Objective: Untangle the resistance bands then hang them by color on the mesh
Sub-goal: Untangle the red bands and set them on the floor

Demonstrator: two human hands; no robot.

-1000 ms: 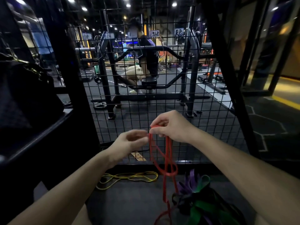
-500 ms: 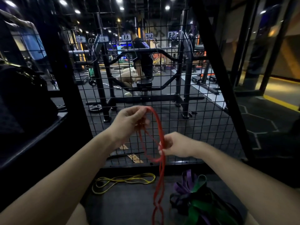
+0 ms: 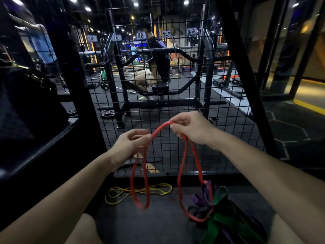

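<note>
Here both hands pinch the red band: the left hand holds one loop, the right hand another, perhaps snagged on the purple-green tangle below it. A yellow band lies under the left.

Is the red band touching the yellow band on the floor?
Cannot tell. In the head view the red band's left loop hangs across the yellow band, but whether it rests on it or hangs above is unclear.
</note>
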